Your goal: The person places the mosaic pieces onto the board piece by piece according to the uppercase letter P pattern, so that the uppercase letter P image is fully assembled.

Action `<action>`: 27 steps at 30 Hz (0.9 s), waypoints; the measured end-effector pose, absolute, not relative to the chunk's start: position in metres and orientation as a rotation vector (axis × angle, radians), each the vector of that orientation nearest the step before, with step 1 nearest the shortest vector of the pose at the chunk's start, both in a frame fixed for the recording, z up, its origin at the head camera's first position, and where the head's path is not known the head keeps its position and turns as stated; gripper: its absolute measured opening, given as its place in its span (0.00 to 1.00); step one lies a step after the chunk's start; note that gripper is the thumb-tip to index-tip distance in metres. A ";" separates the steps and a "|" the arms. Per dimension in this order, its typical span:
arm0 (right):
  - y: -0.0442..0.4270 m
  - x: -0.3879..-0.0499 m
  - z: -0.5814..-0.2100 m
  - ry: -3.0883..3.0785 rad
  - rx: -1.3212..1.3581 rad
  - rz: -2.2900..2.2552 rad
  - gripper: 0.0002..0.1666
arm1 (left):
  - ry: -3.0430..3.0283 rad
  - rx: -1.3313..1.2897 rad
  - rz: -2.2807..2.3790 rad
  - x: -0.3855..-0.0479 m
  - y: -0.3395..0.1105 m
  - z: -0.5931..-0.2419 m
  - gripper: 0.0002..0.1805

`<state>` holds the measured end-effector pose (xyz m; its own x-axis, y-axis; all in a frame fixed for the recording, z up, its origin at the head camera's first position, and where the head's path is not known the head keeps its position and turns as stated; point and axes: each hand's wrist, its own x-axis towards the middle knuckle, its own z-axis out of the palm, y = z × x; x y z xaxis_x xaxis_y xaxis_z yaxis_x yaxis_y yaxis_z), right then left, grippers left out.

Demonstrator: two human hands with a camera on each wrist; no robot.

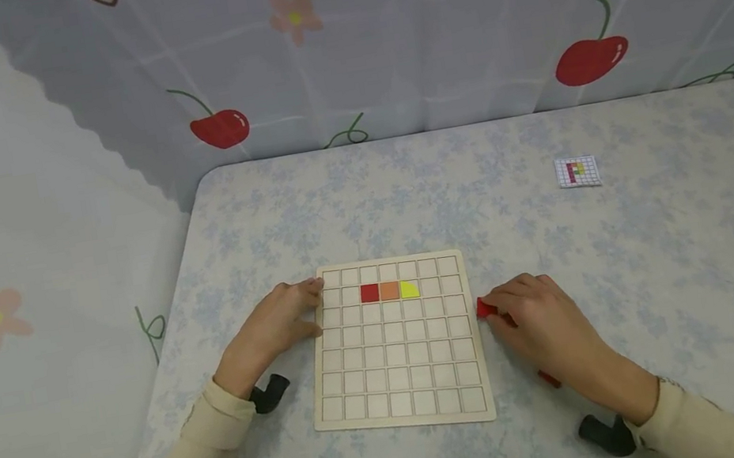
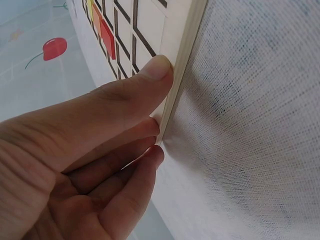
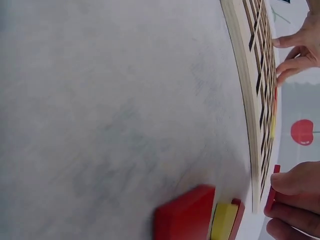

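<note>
A pale wooden grid board [image 1: 405, 425] lies on the table, with a red square [image 1: 369, 293], an orange square [image 1: 389, 291] and a yellow rounded piece [image 1: 408, 289] side by side in its second row from the far edge. My left hand [image 1: 274, 325] touches the board's left edge, thumb and fingertips against its rim in the left wrist view. Just off the board's right edge, my right hand [image 1: 543, 321] pinches a red piece [image 1: 485, 308] between thumb and fingers. In the right wrist view that red piece [image 3: 272, 192] is thin and held on edge.
A small card with a coloured grid pattern [image 1: 577, 172] lies at the table's back right. Loose red [image 3: 186, 215] and yellow [image 3: 224, 221] pieces sit near my right hand, mostly hidden in the head view. A dark object shows beside each wrist. A cherry-print curtain stands behind the table.
</note>
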<state>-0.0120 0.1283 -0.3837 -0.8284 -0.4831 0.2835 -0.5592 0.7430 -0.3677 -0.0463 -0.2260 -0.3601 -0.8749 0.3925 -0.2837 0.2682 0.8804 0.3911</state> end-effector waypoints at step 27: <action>-0.001 -0.044 -0.387 -2.784 1.167 0.768 0.04 | 2.679 0.436 0.546 -0.046 -0.226 -0.360 0.24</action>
<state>-0.0443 -0.0014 -0.3872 -0.7190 -0.6631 0.2082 -0.6761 0.5978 -0.4308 -0.0455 -0.2260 -0.3596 -0.8834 0.3661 -0.2925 0.2224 0.8770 0.4259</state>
